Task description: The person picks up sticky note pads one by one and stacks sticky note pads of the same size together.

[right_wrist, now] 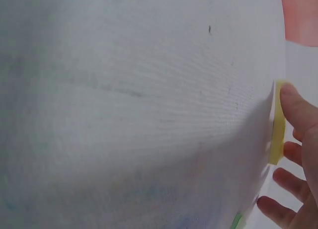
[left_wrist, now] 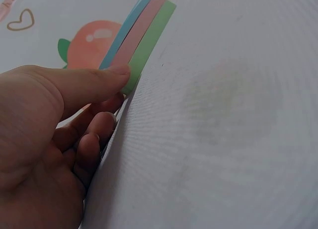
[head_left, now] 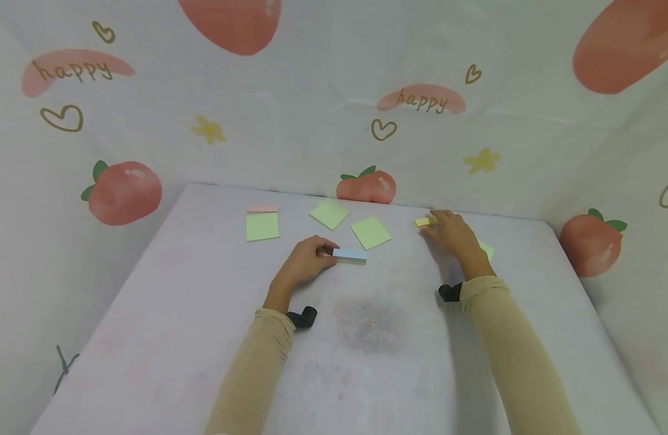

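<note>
My left hand point(head_left: 306, 261) pinches the left end of a small stack of sticky note pads point(head_left: 349, 255), seen edge-on on the table. In the left wrist view the stack has a blue pad point(left_wrist: 128, 30), a pink pad point(left_wrist: 141, 28) and a green pad point(left_wrist: 153, 33), with the thumb on its near end. Toward the back right, my right hand point(head_left: 454, 235) grips a yellow sticky note pad point(head_left: 424, 222). In the right wrist view the thumb lies along the yellow pad point(right_wrist: 278, 134), with fingertips on its other side. Part of that pad is hidden by the hand.
Green square notes lie along the back: one at left point(head_left: 262, 227), a tilted one point(head_left: 329, 214), another nearer point(head_left: 370, 232), and one point(head_left: 487, 249) partly behind the right wrist. A pink strip point(head_left: 262, 208) adjoins the leftmost. A patterned cloth wall point(head_left: 290, 121) rises behind the table.
</note>
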The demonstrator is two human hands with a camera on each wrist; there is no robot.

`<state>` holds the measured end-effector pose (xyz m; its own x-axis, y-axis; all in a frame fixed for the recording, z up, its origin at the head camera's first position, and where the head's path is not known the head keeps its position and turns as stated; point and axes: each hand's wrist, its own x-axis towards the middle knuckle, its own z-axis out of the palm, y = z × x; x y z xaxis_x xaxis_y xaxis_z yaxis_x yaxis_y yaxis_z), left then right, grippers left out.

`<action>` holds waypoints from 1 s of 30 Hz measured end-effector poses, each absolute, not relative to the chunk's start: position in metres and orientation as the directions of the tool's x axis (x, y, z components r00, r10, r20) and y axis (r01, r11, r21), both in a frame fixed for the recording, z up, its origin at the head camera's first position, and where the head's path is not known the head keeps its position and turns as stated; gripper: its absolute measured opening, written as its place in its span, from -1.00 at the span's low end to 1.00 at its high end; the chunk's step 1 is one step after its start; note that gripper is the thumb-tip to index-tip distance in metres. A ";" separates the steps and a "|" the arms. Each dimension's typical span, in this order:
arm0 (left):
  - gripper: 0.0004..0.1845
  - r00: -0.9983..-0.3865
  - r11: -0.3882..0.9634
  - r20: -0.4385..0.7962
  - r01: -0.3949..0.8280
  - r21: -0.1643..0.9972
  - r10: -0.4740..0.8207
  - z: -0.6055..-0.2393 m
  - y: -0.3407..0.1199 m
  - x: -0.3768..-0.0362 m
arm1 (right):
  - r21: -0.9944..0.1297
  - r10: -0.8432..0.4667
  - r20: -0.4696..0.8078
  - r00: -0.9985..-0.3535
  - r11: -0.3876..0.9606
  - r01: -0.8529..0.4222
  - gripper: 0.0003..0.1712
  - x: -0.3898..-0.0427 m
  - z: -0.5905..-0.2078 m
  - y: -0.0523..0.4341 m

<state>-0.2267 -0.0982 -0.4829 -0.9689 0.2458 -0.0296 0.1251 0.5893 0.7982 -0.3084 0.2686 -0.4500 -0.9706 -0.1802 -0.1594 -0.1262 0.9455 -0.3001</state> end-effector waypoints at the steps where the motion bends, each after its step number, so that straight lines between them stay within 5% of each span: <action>1: -0.72 -0.969 0.590 -0.028 0.127 0.798 0.246 -0.483 -0.098 -0.227 | -0.298 -0.179 -0.161 -0.970 0.946 -0.126 -0.19 -0.309 -0.450 0.269; 15: -0.73 -0.971 0.586 -0.036 0.112 0.803 0.235 -0.482 -0.098 -0.227 | -0.258 -0.179 -0.109 -0.978 0.955 -0.146 -0.47 -0.307 -0.453 0.268; 30: -0.72 -0.971 0.601 -0.045 0.108 0.792 0.234 -0.482 -0.098 -0.226 | -0.228 -0.169 -0.084 -0.982 0.963 -0.146 -0.52 -0.307 -0.449 0.256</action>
